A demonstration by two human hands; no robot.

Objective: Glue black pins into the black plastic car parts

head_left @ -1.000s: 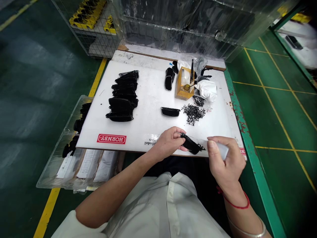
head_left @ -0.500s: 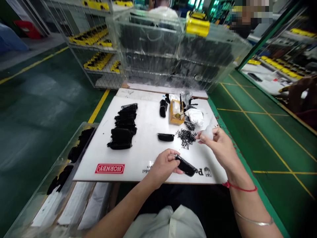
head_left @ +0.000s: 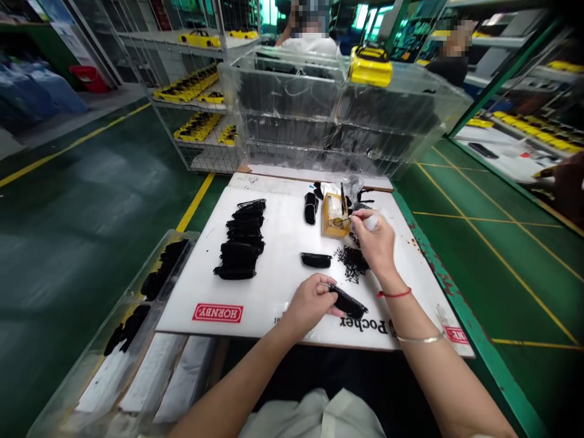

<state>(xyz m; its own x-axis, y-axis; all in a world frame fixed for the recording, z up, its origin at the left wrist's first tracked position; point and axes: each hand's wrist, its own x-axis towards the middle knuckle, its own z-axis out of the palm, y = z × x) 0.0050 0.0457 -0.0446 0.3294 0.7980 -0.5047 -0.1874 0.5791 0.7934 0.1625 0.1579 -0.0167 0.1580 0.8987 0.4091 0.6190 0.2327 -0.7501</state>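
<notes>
My left hand (head_left: 314, 301) is closed on one end of a black, elongated plastic part (head_left: 348, 302), held tilted just above the front of the board. My right hand (head_left: 376, 240) reaches to a small yellow box (head_left: 335, 225). Its thumb and forefinger pinch the end of a thin stick (head_left: 345, 219) that reaches into the box. Something white and crumpled (head_left: 371, 222), perhaps a cloth, shows among the fingers of that hand. Under the right wrist lies a pile of small black pins (head_left: 351, 263), partly hidden. A similar black part (head_left: 316, 260) lies left of the pile.
A row of black parts (head_left: 241, 240) lies on the left of the white board (head_left: 278, 225). Behind stands a clear plastic bin (head_left: 292, 103), a yellow car body (head_left: 371, 66) on its rim. A tray of black parts (head_left: 162, 271) is at lower left. People sit beyond.
My right hand has moved left and away from me, from beside the pins to the yellow box, and now pinches the thin stick. My left hand keeps the black part. The view has shifted.
</notes>
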